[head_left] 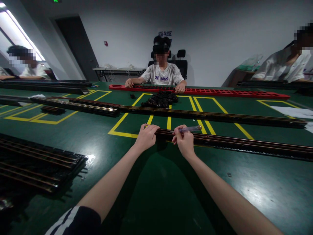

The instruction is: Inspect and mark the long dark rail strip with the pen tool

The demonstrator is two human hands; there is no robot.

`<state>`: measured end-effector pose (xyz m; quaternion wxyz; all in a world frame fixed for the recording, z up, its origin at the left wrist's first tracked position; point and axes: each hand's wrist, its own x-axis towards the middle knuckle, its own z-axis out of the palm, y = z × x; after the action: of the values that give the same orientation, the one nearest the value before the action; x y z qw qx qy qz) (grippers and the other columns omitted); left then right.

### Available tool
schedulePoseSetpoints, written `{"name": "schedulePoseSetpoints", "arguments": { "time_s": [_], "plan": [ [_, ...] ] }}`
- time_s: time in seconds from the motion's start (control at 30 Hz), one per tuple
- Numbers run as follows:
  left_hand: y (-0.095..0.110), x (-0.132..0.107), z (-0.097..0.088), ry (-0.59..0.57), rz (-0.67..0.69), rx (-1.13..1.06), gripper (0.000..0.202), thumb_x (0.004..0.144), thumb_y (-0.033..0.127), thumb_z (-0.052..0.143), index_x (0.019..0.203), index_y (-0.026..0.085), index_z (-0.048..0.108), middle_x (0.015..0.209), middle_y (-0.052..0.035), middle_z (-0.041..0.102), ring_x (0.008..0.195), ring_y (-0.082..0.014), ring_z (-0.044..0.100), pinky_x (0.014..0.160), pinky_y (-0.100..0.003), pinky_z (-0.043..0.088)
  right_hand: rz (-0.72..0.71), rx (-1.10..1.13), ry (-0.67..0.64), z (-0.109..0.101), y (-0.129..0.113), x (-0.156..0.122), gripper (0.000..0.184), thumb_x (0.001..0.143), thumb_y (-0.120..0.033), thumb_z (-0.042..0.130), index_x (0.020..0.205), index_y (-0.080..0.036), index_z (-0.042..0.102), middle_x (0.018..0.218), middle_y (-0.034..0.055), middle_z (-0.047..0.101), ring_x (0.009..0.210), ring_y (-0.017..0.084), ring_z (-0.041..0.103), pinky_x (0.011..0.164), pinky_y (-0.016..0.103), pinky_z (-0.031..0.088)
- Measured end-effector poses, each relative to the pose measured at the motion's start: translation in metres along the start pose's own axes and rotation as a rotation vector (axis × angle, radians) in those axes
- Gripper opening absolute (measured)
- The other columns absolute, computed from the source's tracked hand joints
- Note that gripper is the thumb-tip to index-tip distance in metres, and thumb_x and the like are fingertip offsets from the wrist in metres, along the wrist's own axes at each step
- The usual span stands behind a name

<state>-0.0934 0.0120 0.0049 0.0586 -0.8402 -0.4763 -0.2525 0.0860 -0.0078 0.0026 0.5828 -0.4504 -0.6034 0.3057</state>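
Observation:
A long black strip with copper-coloured lines (pixel 244 144) lies on the green table, running from my hands off to the right. My left hand (pixel 147 136) is closed over the strip's left end, its fingers curled round it. In my right hand (pixel 184 142) a clear-barrelled pen (pixel 190 129) is pinched between thumb and fingers. The pen's tip points left, down at the strip near its left end; whether it touches cannot be made out. My left fingertips are partly hidden behind the hand.
Another long dark strip (pixel 210 116) crosses the table beyond my hands. A pile of small black parts (pixel 160 99) sits behind it. Stacked strips (pixel 29 163) lie at near left. Opposite, a person rests both hands on a red slotted rail (pixel 220 92). Yellow tape (pixel 122 133) marks the table.

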Motion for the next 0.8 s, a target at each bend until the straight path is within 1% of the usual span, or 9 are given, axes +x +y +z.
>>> {"name": "schedulePoseSetpoints", "arguments": {
  "time_s": [0.17,0.33,0.43,0.57,0.7,0.8],
  "plan": [
    [0.0,0.0,0.001,0.019,0.033,-0.003,0.04,0.077,0.005,0.038,0.112,0.011,0.059,0.112,-0.0111,0.067,0.106,-0.0216,0.06,0.097,-0.042,0.04,-0.007,-0.022,-0.051,0.0,0.0,0.001,0.031,0.084,-0.05,0.052,0.079,-0.02,0.047,0.062,-0.0007,0.057,0.045,0.013,0.057,0.038,0.023,0.047],
    [0.005,0.0,0.003,0.015,0.053,-0.012,0.037,0.08,0.013,0.043,0.114,0.009,0.057,0.114,-0.0125,0.066,0.107,-0.0227,0.058,0.098,-0.041,0.041,-0.006,-0.049,-0.028,-0.001,0.0,0.001,0.03,0.084,-0.048,0.053,0.081,-0.018,0.05,0.06,-0.0002,0.057,0.045,0.013,0.057,0.039,0.024,0.047],
    [0.008,0.0,0.004,-0.006,0.043,0.005,0.036,0.082,0.02,0.046,0.115,0.011,0.055,0.115,-0.0119,0.064,0.108,-0.024,0.057,0.098,-0.042,0.041,-0.024,-0.08,-0.04,-0.003,0.0,0.003,0.03,0.085,-0.048,0.053,0.082,-0.018,0.051,0.061,0.0005,0.058,0.045,0.014,0.057,0.04,0.025,0.047],
    [0.01,0.002,0.005,-0.041,0.01,0.01,0.032,0.083,0.026,0.049,0.112,0.013,0.055,0.112,-0.01,0.064,0.106,-0.0239,0.057,0.097,-0.042,0.041,-0.055,-0.107,-0.063,-0.004,0.001,0.002,0.032,0.085,-0.049,0.05,0.081,-0.018,0.051,0.066,0.0028,0.06,0.047,0.014,0.058,0.04,0.025,0.046],
    [0.011,0.004,0.004,-0.063,-0.026,0.023,0.029,0.083,0.027,0.051,0.109,0.014,0.055,0.11,-0.0096,0.063,0.105,-0.0248,0.057,0.095,-0.043,0.042,-0.069,-0.117,-0.057,-0.003,0.0,0.001,0.033,0.086,-0.051,0.048,0.081,-0.018,0.052,0.068,0.0035,0.06,0.049,0.015,0.059,0.039,0.025,0.046],
    [0.011,0.004,0.004,-0.062,-0.024,0.021,0.027,0.083,0.027,0.052,0.108,0.015,0.054,0.109,-0.0092,0.063,0.104,-0.0242,0.057,0.094,-0.042,0.041,-0.061,-0.11,-0.05,-0.005,-0.001,0.0,0.034,0.086,-0.052,0.048,0.081,-0.019,0.052,0.069,0.0037,0.061,0.05,0.014,0.059,0.039,0.024,0.046]
  ]
}}
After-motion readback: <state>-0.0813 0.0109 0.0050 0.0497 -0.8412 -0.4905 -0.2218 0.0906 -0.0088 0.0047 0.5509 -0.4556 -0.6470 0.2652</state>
